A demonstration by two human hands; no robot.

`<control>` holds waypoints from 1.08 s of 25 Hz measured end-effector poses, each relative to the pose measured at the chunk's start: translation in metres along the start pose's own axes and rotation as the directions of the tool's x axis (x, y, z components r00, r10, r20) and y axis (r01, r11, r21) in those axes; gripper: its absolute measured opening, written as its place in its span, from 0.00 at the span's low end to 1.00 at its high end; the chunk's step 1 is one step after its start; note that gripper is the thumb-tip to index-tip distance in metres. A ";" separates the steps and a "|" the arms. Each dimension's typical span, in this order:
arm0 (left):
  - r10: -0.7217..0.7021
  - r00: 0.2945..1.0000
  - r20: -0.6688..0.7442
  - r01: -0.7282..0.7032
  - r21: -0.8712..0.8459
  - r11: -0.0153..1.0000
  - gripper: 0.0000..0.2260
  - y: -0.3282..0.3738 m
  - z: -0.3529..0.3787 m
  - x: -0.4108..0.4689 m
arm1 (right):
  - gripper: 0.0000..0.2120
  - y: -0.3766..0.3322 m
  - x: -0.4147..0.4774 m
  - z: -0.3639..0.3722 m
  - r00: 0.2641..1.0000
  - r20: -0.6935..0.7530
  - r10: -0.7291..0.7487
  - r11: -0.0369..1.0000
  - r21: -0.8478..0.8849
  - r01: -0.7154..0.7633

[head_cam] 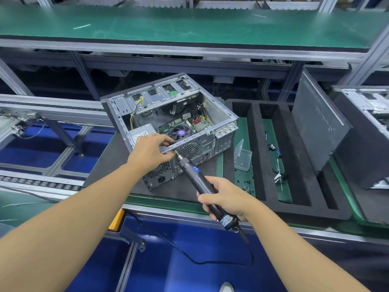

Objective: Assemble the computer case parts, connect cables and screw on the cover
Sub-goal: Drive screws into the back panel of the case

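Observation:
An open computer case (221, 114) lies on its side on a black mat, showing the motherboard, a fan and the power supply (141, 131). My left hand (150, 150) curls over the case's near top edge, with fingertips pinched at the rear panel beside the screwdriver tip. My right hand (226, 198) grips a black electric screwdriver (197, 178), whose bit touches the rear panel beside the round fan grille. The dark side cover (320, 125) leans upright in the foam tray to the right.
A black foam tray (271, 157) with slots holds cables on the right. A small clear plastic box (243, 158) stands open beside the case, loose screws near it. Another case (368, 106) sits at far right. A green shelf (189, 26) spans the back. The screwdriver cord hangs below.

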State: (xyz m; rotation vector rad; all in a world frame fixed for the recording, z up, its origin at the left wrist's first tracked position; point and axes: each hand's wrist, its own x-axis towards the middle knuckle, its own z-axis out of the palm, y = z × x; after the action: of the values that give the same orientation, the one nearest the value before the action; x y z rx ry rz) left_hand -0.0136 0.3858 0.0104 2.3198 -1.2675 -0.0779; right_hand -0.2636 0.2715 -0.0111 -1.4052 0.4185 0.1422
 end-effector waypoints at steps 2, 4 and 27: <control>-0.004 1.000 0.010 0.004 -0.010 1.000 0.17 0.000 -0.001 0.000 | 0.10 0.000 -0.002 -0.001 1.000 0.018 0.016 1.000 -0.012 -0.015; -0.001 1.000 0.020 0.001 0.002 1.000 0.16 0.001 -0.001 -0.001 | 0.11 0.002 -0.008 -0.008 0.998 0.048 0.048 0.997 -0.067 -0.044; 0.382 0.917 -0.113 -0.343 0.260 0.902 0.12 0.050 0.006 0.006 | 0.15 0.059 -0.034 -0.141 0.927 -0.367 0.081 0.972 0.234 0.008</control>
State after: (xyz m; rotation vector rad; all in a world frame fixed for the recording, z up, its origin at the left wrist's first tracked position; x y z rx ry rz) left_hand -0.0507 0.3566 0.0288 2.1773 -1.6761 0.4005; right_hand -0.3428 0.1488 -0.0680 -1.1917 0.7552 -0.1463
